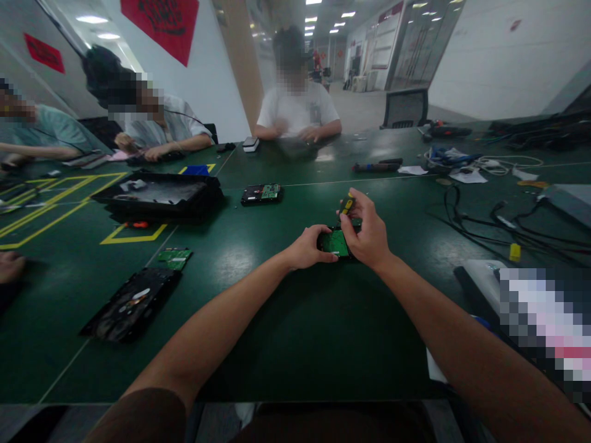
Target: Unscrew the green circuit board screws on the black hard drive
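Observation:
A small black hard drive [335, 242] with a green circuit board on top lies on the green table [286, 320] in front of me. My left hand [310, 246] grips its left end and holds it down. My right hand [365, 232] is closed around a yellow-and-black screwdriver [347, 203], held upright with its tip down on the drive's right side. The handle top sticks out above my fingers; the tip is hidden by my hand.
Another drive [262, 194] lies farther back. An opened drive [132, 304] and a loose green board [175, 257] lie at left, behind them a black tray [157, 195]. Cables [498, 224] sprawl at right. Three people sit across the table; another person's hand [10, 266] shows at far left.

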A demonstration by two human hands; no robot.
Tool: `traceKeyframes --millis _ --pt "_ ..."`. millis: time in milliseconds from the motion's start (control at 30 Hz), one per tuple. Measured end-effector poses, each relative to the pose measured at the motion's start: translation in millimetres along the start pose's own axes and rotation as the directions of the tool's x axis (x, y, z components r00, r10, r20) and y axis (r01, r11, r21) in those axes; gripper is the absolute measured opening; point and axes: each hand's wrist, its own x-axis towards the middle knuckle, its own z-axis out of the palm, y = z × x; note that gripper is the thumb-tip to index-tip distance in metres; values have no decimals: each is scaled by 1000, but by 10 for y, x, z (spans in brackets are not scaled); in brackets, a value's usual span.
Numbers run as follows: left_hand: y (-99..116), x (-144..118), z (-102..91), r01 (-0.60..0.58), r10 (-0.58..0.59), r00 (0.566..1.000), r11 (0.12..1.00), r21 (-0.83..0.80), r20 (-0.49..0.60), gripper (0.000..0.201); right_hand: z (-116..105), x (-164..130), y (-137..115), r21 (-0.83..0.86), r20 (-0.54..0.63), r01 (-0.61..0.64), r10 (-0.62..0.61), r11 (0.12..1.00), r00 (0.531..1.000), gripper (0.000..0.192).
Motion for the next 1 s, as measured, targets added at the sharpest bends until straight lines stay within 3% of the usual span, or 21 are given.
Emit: traceKeyframes --millis 167,367,533,1000 --pt "13 -1 -7 -6 6 1000 1000 -5 3 87 10 -3 28 -52 -40 6 -8 999 999 66" --pt "-6 2 1 8 -8 1000 1000 -12 2 88 15 -9 29 -1 -24 -10 10 1000 1000 64" --pt "15 -4 -8 -22 22 1000 1000 18 6 85 -1 1 28 -79 -48 20 -23 997 999 65" --pt "3 -1 -20 -7 6 1000 1000 8 15 88 3 5 13 -30 -53 18 -19 999 998 59"
